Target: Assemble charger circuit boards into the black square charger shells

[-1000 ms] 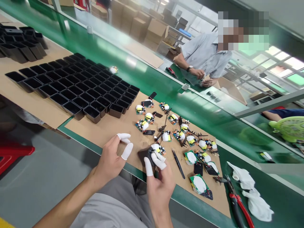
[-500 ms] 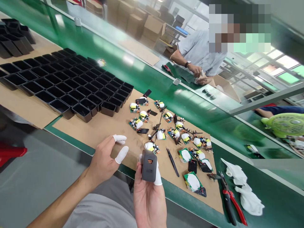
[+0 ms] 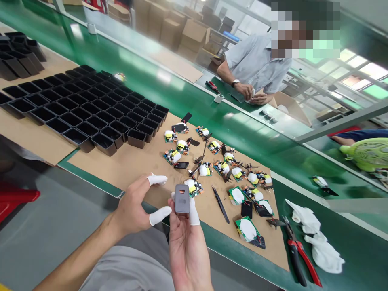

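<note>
My right hand point(image 3: 186, 238) grips a small dark grey plastic casing point(image 3: 182, 199) upright between fingers that wear white finger cots. The casing's top shows an orange slotted opening. My left hand point(image 3: 138, 204) hovers just left of the casing, fingers spread, white cots on thumb and forefinger, holding nothing. Beyond both hands, several small green circuit boards point(image 3: 172, 156) with white and yellow parts lie scattered on a brown cardboard sheet point(image 3: 133, 161). Black tweezers point(image 3: 220, 199) lie to the right of the casing.
Rows of empty black casings point(image 3: 91, 113) stand at the left on cardboard. Red-handled pliers point(image 3: 298, 252) and white cloth gloves point(image 3: 318, 238) lie at the right on the green belt point(image 3: 257, 141). Across the belt, another person point(image 3: 257, 68) handles something small. A green fan point(image 3: 368, 153) is at far right.
My right hand picked the grey casing up off the cardboard, turned it upright and raised it. My left hand stayed open and drew closer to the casing.
</note>
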